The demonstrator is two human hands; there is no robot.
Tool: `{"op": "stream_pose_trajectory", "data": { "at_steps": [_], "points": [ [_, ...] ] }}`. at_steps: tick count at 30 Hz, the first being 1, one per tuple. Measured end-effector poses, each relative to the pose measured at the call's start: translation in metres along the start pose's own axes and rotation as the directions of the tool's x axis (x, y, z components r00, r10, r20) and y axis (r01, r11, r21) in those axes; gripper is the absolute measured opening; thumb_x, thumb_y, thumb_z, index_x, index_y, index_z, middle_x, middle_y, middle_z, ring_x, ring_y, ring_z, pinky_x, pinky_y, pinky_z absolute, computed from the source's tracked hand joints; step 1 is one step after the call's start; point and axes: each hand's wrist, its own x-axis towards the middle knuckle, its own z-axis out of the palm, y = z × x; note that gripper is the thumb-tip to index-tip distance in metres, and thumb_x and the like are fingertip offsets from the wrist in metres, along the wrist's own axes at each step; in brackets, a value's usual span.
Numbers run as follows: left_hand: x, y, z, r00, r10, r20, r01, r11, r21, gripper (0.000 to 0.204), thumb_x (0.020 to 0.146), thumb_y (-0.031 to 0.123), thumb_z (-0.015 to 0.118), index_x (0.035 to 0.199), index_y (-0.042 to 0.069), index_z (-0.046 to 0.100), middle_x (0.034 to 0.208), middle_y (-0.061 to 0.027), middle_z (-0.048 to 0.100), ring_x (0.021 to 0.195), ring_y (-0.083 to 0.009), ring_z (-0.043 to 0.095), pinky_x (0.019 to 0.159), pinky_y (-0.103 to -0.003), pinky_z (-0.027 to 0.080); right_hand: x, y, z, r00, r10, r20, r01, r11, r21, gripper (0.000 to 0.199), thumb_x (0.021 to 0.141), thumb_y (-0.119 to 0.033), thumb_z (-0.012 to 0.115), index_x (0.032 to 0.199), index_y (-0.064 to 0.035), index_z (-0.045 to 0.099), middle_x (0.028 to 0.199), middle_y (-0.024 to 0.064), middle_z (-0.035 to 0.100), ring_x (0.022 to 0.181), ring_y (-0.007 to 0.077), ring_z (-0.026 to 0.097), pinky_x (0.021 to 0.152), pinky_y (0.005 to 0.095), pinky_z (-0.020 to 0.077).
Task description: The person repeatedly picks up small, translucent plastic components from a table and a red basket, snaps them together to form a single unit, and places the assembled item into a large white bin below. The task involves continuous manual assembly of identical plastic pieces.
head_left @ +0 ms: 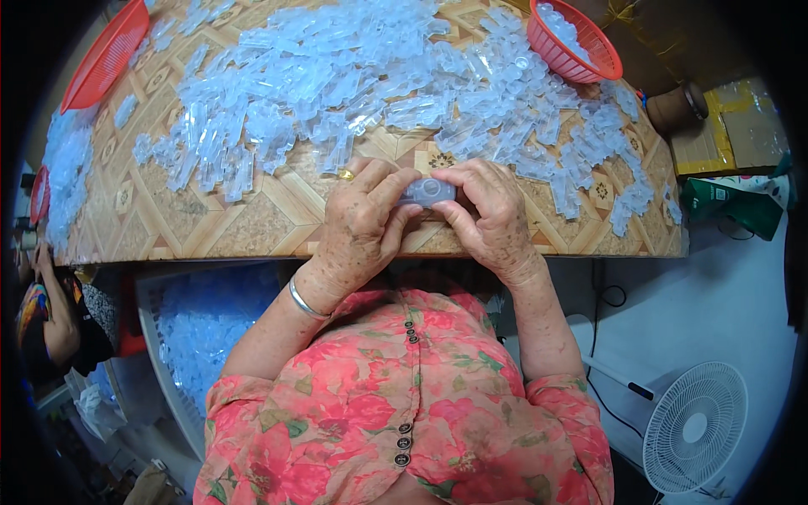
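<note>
Left hand (364,206) and right hand (491,206) pinch one small, translucent bluish plastic piece (429,192); pale clear-plastic heap (328,80) seemingly remains; finished share unclear.

- Overall light: bright and even over the tabletop (278,220), falling from above.
- Colour: cool blue cast on the heaped plastic pieces (311,93).
- Glare: small white glints across those pieces.
- Shadow: dark band beneath the table's near edge; co-worker (63,324) at left in dimness.
- Distortion: red basket (105,55) stretched near the rim; black vignette around the corners.
- Focus: left hand (362,215) and right hand (492,215) fairly clear; translucent piece (427,192) between them short of fine detail.
</note>
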Motion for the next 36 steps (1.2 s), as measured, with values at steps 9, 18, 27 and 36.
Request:
{"op": "stream_pose_trajectory", "data": {
  "at_steps": [9, 18, 27, 36],
  "points": [
    [-0.001, 0.002, 0.003, 0.999, -0.029, -0.012, 0.029, 0.999, -0.020, 0.055, 0.078, 0.006, 0.076, 0.131, 0.003, 0.059, 0.099, -0.0157, 0.065, 0.086, -0.0331, 0.060, 0.077, -0.042, 0.048, 0.046, 0.066, -0.045, 0.971, 0.071, -0.228, -0.158, 0.907, -0.391, 0.029, 0.087, -0.016, 0.070, 0.113, -0.0037, 0.069, 0.108, 0.0135, 0.068, 0.100, 0.0317, 0.064, 0.089, 0.0420, 0.0501],
    [-0.003, 0.001, 0.001, 0.999, -0.030, -0.025, 0.030, 1.000, -0.004, 0.057, 0.076, 0.009, 0.078, 0.130, 0.001, 0.059, 0.104, -0.0173, 0.066, 0.092, -0.0352, 0.062, 0.085, -0.042, 0.049, 0.077, 0.128, -0.053, 0.906, 0.412, -0.093, -0.415, 0.827, -0.379, 0.026, 0.084, -0.020, 0.074, 0.108, -0.0105, 0.073, 0.098, 0.0116, 0.072, 0.093, 0.0291, 0.068, 0.084, 0.0419, 0.0525],
    [-0.006, 0.002, -0.001, 0.998, -0.067, -0.019, 0.067, 0.998, 0.006, 0.059, 0.075, 0.009, 0.079, 0.130, 0.002, 0.060, 0.106, -0.0172, 0.067, 0.096, -0.0346, 0.062, 0.085, -0.042, 0.049, 0.045, 0.058, -0.066, 0.870, 0.467, -0.156, -0.449, 0.883, 0.135, 0.023, 0.080, -0.016, 0.078, 0.098, -0.0035, 0.071, 0.086, 0.0095, 0.070, 0.077, 0.0248, 0.065, 0.073, 0.0354, 0.0508],
    [-0.005, -0.001, 0.002, 1.000, -0.023, -0.015, 0.023, 1.000, 0.019, 0.058, 0.076, 0.011, 0.080, 0.130, 0.004, 0.061, 0.108, -0.0163, 0.067, 0.097, -0.0341, 0.062, 0.085, -0.041, 0.049, -0.042, -0.003, -0.032, 0.972, 0.233, 0.000, -0.233, 0.972, -0.023, 0.018, 0.080, -0.008, 0.075, 0.097, -0.0044, 0.069, 0.094, 0.0080, 0.066, 0.089, 0.0240, 0.062, 0.080, 0.0351, 0.0479]
  ]
}}
